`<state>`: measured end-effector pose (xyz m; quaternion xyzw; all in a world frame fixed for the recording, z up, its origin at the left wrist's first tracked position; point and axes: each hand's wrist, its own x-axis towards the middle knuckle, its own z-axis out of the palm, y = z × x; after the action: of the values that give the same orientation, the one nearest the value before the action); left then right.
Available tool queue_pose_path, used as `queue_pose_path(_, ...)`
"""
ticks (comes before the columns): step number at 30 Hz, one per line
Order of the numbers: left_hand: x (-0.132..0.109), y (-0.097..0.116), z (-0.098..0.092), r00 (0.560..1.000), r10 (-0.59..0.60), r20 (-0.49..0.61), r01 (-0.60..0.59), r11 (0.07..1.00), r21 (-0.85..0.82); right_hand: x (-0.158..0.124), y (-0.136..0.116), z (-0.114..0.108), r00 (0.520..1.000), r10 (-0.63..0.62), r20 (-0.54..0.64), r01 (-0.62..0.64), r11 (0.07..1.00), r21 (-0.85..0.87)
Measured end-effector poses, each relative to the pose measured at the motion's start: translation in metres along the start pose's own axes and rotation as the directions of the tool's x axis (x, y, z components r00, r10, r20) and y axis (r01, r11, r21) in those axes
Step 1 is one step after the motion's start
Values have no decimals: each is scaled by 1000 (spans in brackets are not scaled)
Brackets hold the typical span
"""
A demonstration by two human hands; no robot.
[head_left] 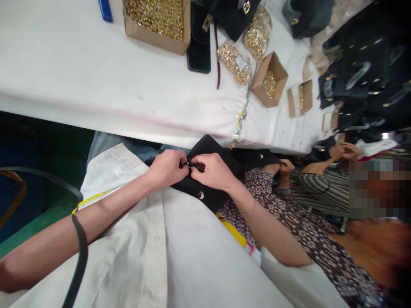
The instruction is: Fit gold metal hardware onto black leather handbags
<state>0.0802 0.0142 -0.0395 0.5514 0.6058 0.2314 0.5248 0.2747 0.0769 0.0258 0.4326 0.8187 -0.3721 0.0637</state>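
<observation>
A black bag piece (213, 147) with a small metal fitting lies on my lap, against the table's front edge. Above it, my left hand (170, 169) pinches a thin black strap (189, 165) near its end. My right hand (212, 171) grips the same strap just beside, its fingers pressed together. The two hands almost touch. A tiny part between the fingertips is too small to make out.
The white table (96, 77) bears a box of gold hardware (157, 38), a black phone (199, 55), bags of gold pieces (234, 62) and a smaller open box (271, 81). Other people sit to the right, their hands (345, 152) at black bags. Black bags (362, 81) are piled at the far right.
</observation>
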Motion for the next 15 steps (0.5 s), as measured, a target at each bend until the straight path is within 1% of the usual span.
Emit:
queue_pose_path(3, 1, -1, 1, 1000, 4, -1, -4, 1000, -13, -1, 0, 5, 999, 7, -44, -7, 1000, -16)
queue_pose_path(6, 2, -4, 0, 1000, 22, 4, -21, 996, -82, -3, -1, 10, 997, 30, -75, -33, 999, -30)
queue_pose_path(9, 2, -5, 0, 999, 39, 3, -38, 989, -142, -5, -1, 12, 996, 50, -77, -50, 999, 5)
queue_pose_path(12, 2, -4, 3, 999, 43, -14, -44, 991, -127, -6, -1, 14, 995, 59, -82, -56, 997, 44)
queue_pose_path(15, 2, -3, 7, 999, 38, -35, -42, 993, -113, -6, -2, 15, 993, 53, -109, -53, 999, 11)
